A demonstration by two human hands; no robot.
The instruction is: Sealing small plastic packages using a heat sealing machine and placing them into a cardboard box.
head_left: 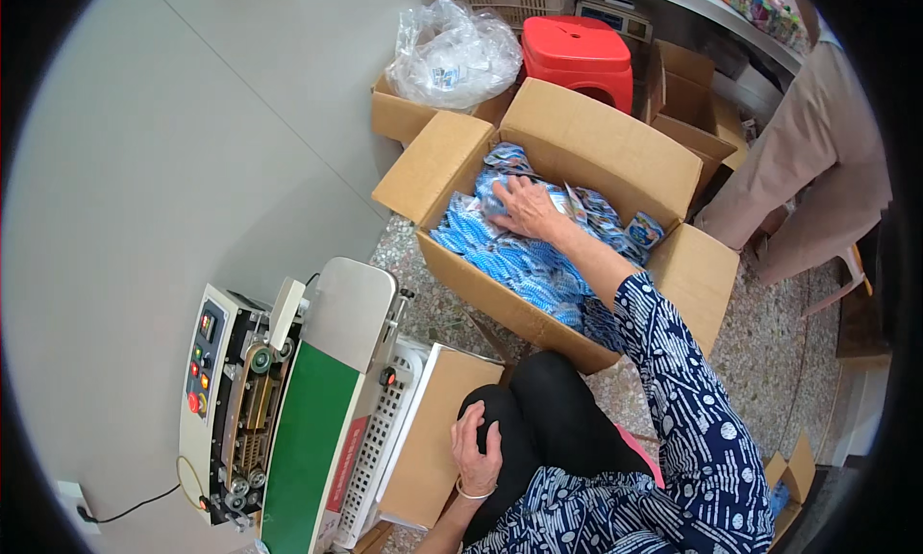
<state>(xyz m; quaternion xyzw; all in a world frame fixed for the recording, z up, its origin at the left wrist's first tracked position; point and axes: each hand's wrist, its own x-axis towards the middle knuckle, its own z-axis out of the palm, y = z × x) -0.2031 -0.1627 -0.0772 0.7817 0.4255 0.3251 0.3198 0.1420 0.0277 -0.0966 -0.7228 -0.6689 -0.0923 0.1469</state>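
Observation:
My right hand [527, 208] reaches into a large open cardboard box [481, 273]. It lies on a heap of small blue-and-white patterned packets [524, 261], palm down with the fingers apart. The fingertips touch a shiny packet near the box's left side; no firm grip on it shows. Several packets have colourful printed parts, and one packet [644, 230] rests by the right wall. Over my black-clad knee, my left hand [476, 450] hangs loosely, its fingers slightly bent and apart, with nothing in it.
At the left stands a sealing machine [236, 390] with a green belt [312, 439]. Beside it are a white perforated basket [380, 448] and cardboard [447, 410]. Behind the box are a plastic bag [457, 59] and red stool [577, 59]. Another person's legs [803, 169] are at right.

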